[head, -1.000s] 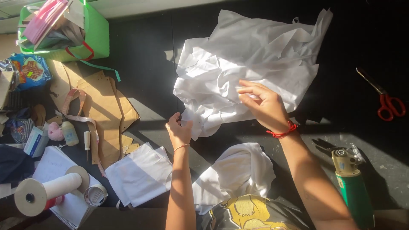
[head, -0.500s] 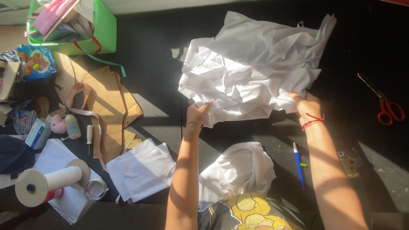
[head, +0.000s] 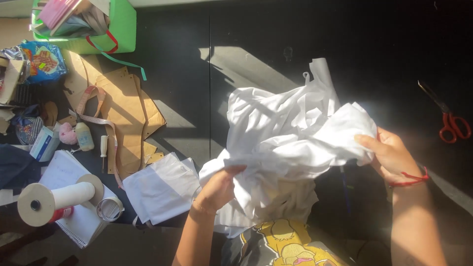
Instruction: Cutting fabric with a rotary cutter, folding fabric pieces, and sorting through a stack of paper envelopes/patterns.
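White fabric (head: 295,143), crumpled and bunched, is being lifted above the dark counter (head: 197,64), gathered between both hands. Left hand (head: 219,187) is pinching its lower edge with fingers closed; right hand (head: 391,155) is gripping the far edge, spreading the cloth apart. Red scissors (head: 451,123) are lying well apart.
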